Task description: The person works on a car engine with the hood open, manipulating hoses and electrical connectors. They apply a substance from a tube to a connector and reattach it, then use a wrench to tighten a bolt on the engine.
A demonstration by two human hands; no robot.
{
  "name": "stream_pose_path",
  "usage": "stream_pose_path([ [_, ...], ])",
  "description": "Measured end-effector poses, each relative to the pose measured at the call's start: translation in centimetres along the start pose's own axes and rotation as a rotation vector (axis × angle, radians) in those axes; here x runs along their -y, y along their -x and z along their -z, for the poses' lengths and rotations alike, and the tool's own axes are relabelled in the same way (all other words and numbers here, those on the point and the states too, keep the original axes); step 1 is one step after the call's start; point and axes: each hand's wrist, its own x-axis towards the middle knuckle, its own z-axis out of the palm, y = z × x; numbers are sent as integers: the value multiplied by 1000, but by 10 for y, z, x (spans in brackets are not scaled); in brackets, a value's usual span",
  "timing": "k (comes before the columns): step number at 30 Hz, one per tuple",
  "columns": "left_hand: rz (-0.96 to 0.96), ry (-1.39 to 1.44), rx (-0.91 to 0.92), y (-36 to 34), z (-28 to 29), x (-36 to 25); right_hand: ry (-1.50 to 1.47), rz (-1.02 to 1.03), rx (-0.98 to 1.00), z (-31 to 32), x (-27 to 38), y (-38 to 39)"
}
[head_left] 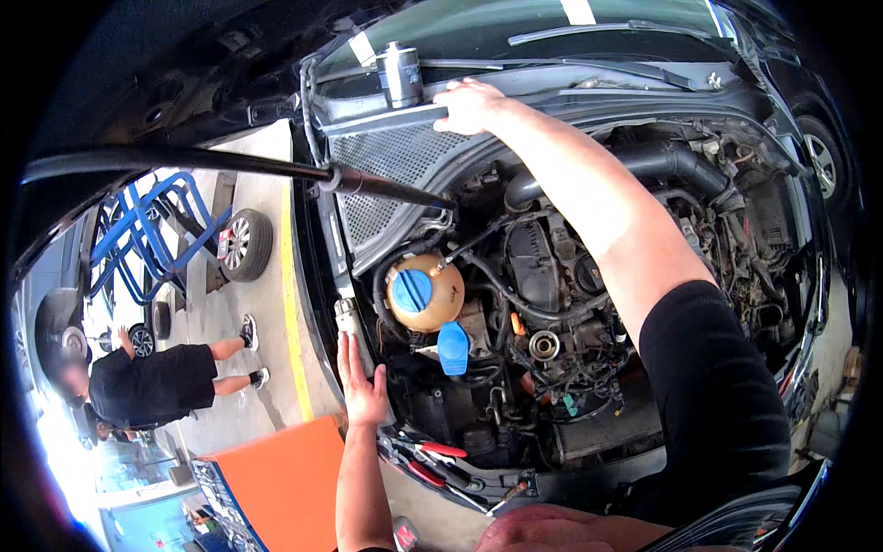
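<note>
My right arm reaches across the engine bay, and my right hand is at the rim of the black cowl panel below the windshield. Its thumb and fingers are apart. Just left of it, a silver and dark metal canister stands upright on the cowl. My left hand lies with fingers stretched out along the left fender edge. A pale metallic cylinder rests just beyond its fingertips. To its right are a tan coolant reservoir with a blue cap and a blue flap-shaped cap.
A black hood strut crosses above the left fender. Pliers and other hand tools with red handles lie along the front edge. An orange cart top, a wheel, a blue metal frame and another person are to the left.
</note>
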Motion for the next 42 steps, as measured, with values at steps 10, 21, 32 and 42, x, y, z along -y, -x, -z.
stream_pose_path([
  [10, 0, -19, 16, 0, 2, 4, 122, 78, 41, 16, -24, -8],
  [21, 10, 3, 13, -2, -1, 0, -84, 147, 68, 7, -35, -15],
  [32, -12, 6, 10, -4, -3, 3, -118, 102, 37, 3, -2, -31],
  [42, -25, 29, -1, 1, -2, 1, 202, -75, 53, 18, -39, 14],
])
